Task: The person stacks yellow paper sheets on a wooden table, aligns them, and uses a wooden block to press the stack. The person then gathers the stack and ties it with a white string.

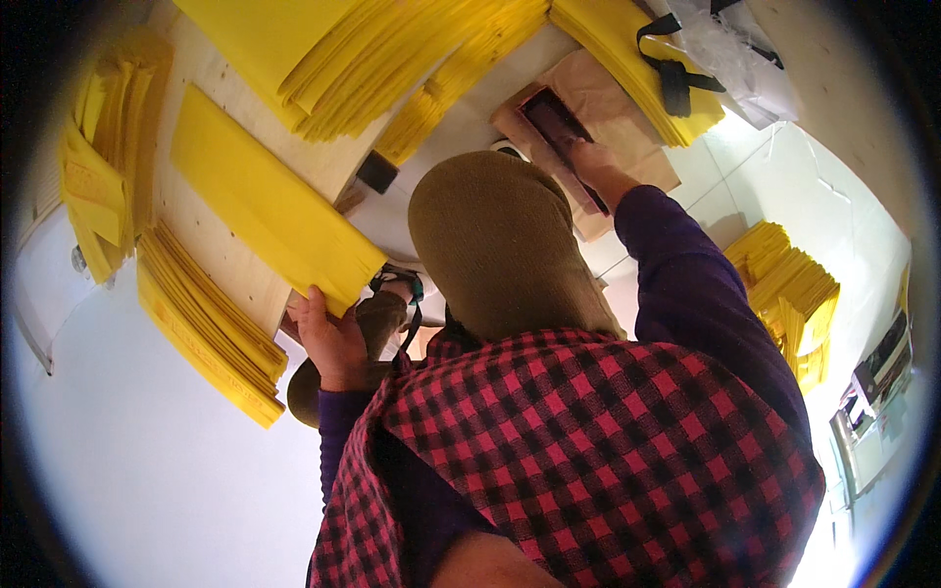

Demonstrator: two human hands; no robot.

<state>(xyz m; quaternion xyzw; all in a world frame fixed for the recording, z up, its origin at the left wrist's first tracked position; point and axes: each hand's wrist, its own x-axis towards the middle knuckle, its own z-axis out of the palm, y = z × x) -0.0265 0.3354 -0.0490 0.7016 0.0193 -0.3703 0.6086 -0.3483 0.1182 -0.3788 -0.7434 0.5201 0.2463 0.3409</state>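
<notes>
My left hand (330, 343) grips the near end of a long flat yellow strip (265, 196), which looks like folded fabric. The strip lies slantwise across a pale wooden board (201, 240). Out to the front right, my right hand (596, 165) is closed at the edge of a dark, shallow rectangular tray (554, 118) with a reddish rim. What its curled fingers hold, if anything, is hidden. Brown paper (642, 137) lies under the tray. My bent knee (490, 245), in brown trousers, stands between the two hands.
Thick yellow stacks (368, 59) rest at the far side. More yellow bundles (118, 127) are at the left, with a layered pile (206, 323) along the board's near edge. Another yellow pile (784, 284) sits at the right. Clear plastic with black straps (706, 69) lies far right.
</notes>
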